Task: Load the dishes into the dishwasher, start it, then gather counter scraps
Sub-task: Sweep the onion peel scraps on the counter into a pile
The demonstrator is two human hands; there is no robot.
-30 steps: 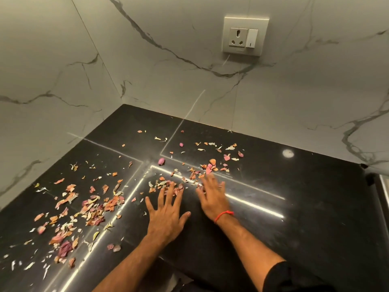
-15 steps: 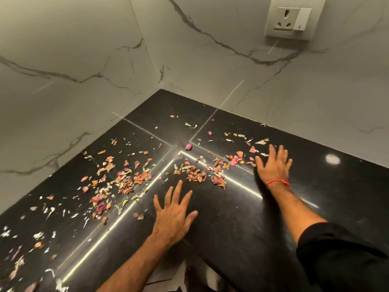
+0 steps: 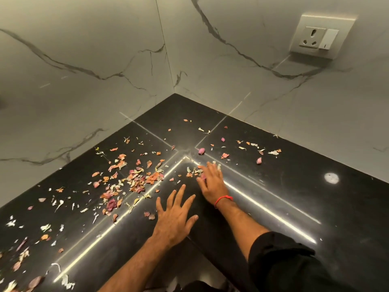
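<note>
Pink, orange and white peel scraps [image 3: 134, 180] lie scattered over the black corner countertop [image 3: 294, 197], thickest left of centre. A looser scatter of scraps [image 3: 259, 152] sits near the back wall on the right. My left hand [image 3: 174, 218] lies flat on the counter with fingers spread, holding nothing. My right hand [image 3: 211, 182], with a red thread at the wrist, is flat on the counter with straight fingers, touching a small heap of scraps [image 3: 194, 170] at its fingertips.
Marble-patterned walls [image 3: 105, 70] meet at the back corner. A white wall socket with a switch [image 3: 317, 37] sits on the right wall. A round light reflection [image 3: 331, 178] shows on the counter. More scraps [image 3: 25, 249] trail off toward the lower left edge.
My right hand has swept left from the scraps near the right wall to the centre, pushing scraps along. My left hand has stayed flat in place.
</note>
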